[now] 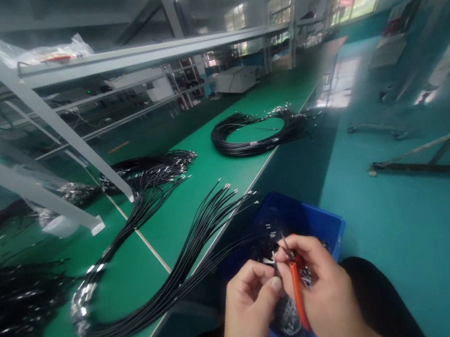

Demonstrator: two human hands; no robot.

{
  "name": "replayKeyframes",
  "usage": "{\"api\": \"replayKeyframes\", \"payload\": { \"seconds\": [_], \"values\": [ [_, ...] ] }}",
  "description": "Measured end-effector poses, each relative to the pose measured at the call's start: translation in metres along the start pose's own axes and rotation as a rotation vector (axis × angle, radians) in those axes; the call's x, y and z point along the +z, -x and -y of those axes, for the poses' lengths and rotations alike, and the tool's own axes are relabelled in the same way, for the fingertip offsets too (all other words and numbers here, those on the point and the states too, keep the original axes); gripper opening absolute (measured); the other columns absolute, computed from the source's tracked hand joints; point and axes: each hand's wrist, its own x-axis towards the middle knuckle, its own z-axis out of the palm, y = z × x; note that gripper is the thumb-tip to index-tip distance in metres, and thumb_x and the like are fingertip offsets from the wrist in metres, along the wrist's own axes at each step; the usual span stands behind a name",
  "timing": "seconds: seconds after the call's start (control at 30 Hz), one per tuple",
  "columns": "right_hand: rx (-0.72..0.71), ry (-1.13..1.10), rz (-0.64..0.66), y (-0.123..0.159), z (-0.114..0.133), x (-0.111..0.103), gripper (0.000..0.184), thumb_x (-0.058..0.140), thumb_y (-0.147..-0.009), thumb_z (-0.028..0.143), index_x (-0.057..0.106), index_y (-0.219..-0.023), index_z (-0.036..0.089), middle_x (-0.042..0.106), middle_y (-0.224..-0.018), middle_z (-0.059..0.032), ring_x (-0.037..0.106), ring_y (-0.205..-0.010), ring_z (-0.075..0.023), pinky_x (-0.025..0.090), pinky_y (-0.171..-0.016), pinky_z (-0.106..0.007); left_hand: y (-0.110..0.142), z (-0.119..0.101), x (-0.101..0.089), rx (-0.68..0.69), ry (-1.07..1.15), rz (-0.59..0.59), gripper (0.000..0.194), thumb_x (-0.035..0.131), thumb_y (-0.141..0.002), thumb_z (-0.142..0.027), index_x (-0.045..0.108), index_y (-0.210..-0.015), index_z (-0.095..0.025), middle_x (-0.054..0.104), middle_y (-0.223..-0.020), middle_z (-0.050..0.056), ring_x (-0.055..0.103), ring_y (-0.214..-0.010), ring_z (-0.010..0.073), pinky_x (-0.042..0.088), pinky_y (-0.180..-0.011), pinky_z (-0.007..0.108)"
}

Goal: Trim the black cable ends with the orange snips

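Observation:
In front of the blue bin, my left hand (251, 299) is closed in a pinch at the end of a thin black cable, mostly covered by the fingers. My right hand (324, 284) grips small cutting pliers with orange handles (299, 297), their metal jaws pointing up and away from me. Its thumb and forefinger meet the left fingertips at the cable end. Just to the left, a bundle of black cables (146, 314) with metal end fittings curves over the edge of the green bench (192, 179).
Below my hands stands the blue bin (334, 225) with small parts and clear plastic in it. A coiled cable bundle (255, 143) lies farther along the bench, more cables (16, 312) at left. White shelf posts (68, 137) rise from the bench. A wheeled stand (430, 157) is at right.

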Motion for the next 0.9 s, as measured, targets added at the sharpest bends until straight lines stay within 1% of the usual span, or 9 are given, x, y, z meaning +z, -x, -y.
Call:
{"api": "replayKeyframes", "payload": {
  "seconds": [0.1,0.17,0.2,0.33,0.5,0.6,0.7,0.77,0.9],
  "values": [
    [-0.167,0.127,0.003,0.0,-0.004,-0.002,0.028,0.066,-0.069,0.014,0.061,-0.093,0.029,0.068,-0.086,-0.0009,0.063,-0.073,-0.0205,0.05,-0.063,-0.029,0.002,-0.001,-0.001,0.014,-0.053,0.004,0.024,0.069,-0.07,-0.034,0.06,-0.063,-0.013,0.05,-0.051,-0.003,0.034,-0.043,0.0055,0.025,-0.041,0.017],
    [-0.196,0.156,-0.001,0.0,-0.005,-0.002,0.027,0.065,-0.07,0.015,0.061,-0.092,0.029,0.067,-0.085,-0.0003,0.063,-0.072,-0.02,0.05,-0.063,-0.029,0.002,-0.002,-0.001,0.003,-0.05,-0.006,0.025,0.069,-0.071,-0.034,0.059,-0.062,-0.013,0.05,-0.051,-0.003,0.035,-0.043,0.0058,0.025,-0.041,0.017],
    [-0.164,0.152,-0.008,0.001,-0.005,-0.002,0.025,0.065,-0.071,0.017,0.06,-0.092,0.029,0.067,-0.084,-0.0004,0.063,-0.073,-0.0202,0.049,-0.062,-0.029,0.002,-0.002,-0.001,-0.003,-0.031,-0.021,0.025,0.068,-0.072,-0.035,0.058,-0.062,-0.013,0.052,-0.052,-0.003,0.035,-0.042,0.0056,0.025,-0.041,0.017],
    [0.053,0.048,0.002,0.002,-0.009,-0.004,0.019,0.06,-0.076,0.024,0.058,-0.094,0.026,0.066,-0.084,-0.0026,0.063,-0.078,-0.0218,0.049,-0.064,-0.031,0.0,-0.004,-0.002,-0.002,0.048,-0.078,0.023,0.067,-0.073,-0.033,0.056,-0.066,-0.014,0.061,-0.057,0.0,0.034,-0.04,0.0046,0.024,-0.039,0.016],
    [0.2,-0.103,0.081,-0.001,-0.012,-0.011,0.028,0.067,-0.072,0.028,0.056,-0.097,0.023,0.065,-0.084,-0.0036,0.062,-0.082,-0.0235,0.05,-0.072,-0.034,-0.003,-0.003,-0.002,-0.019,0.056,-0.076,0.02,0.066,-0.074,-0.03,0.057,-0.067,-0.013,0.061,-0.057,0.0,0.034,-0.039,0.004,0.023,-0.039,0.016],
    [0.212,-0.134,0.048,-0.004,-0.005,-0.013,0.028,0.069,-0.07,0.029,0.058,-0.095,0.023,0.065,-0.082,-0.0029,0.062,-0.078,-0.0227,0.049,-0.072,-0.034,-0.004,0.001,-0.002,0.019,-0.003,-0.104,0.022,0.069,-0.071,-0.031,0.057,-0.065,-0.013,0.059,-0.054,0.0,0.034,-0.039,0.0045,0.023,-0.038,0.016],
    [0.208,-0.148,-0.011,-0.005,0.006,-0.013,0.026,0.07,-0.068,0.029,0.059,-0.092,0.024,0.065,-0.078,-0.0008,0.062,-0.074,-0.0204,0.048,-0.072,-0.032,-0.004,0.003,-0.001,0.088,-0.082,-0.146,0.021,0.071,-0.068,-0.029,0.058,-0.061,-0.014,0.053,-0.05,-0.003,0.035,-0.041,0.0058,0.025,-0.039,0.017],
    [0.208,-0.159,-0.03,-0.005,0.011,-0.013,0.026,0.07,-0.068,0.028,0.059,-0.092,0.025,0.065,-0.078,0.0003,0.061,-0.074,-0.0195,0.047,-0.072,-0.031,-0.003,0.002,-0.001,0.112,-0.136,-0.147,0.02,0.07,-0.068,-0.027,0.058,-0.06,-0.014,0.048,-0.049,-0.004,0.035,-0.042,0.0062,0.026,-0.04,0.017],
    [0.191,-0.164,0.008,-0.007,0.012,-0.013,0.026,0.07,-0.071,0.028,0.058,-0.093,0.027,0.067,-0.081,0.0003,0.062,-0.079,-0.0188,0.048,-0.075,-0.03,-0.001,-0.002,-0.001,0.126,-0.224,-0.11,0.017,0.068,-0.071,-0.025,0.058,-0.061,-0.015,0.048,-0.051,-0.004,0.036,-0.045,0.007,0.029,-0.043,0.018]
  ]
}}
